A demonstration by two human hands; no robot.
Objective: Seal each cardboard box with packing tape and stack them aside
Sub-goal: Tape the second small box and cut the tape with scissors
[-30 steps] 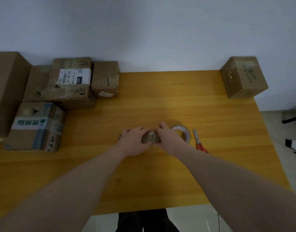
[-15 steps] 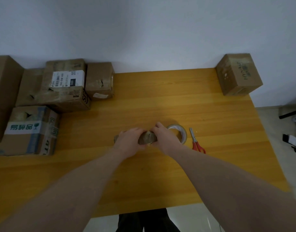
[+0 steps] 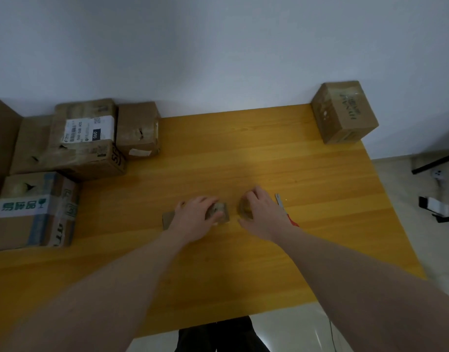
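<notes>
A small flat cardboard box (image 3: 168, 220) lies on the wooden table (image 3: 243, 153) near its middle. My left hand (image 3: 196, 215) lies over it, fingers curled across the top and thumb at its near side. Just to the right, my right hand (image 3: 262, 214) curls over the packing tape roll (image 3: 244, 209), which is mostly hidden beneath it. One cardboard box (image 3: 344, 111) stands alone at the table's far right corner.
Several cardboard boxes crowd the left side: a labelled one (image 3: 85, 130), a smaller one (image 3: 138, 129) beside it, and a taped box (image 3: 33, 212) at the front left. Red-handled scissors (image 3: 279, 200) lie right of my right hand. The floor shows beyond the table's right edge.
My hands were together on the small box; the right hand has moved off to the right onto the tape roll. The left hand stays on the box.
</notes>
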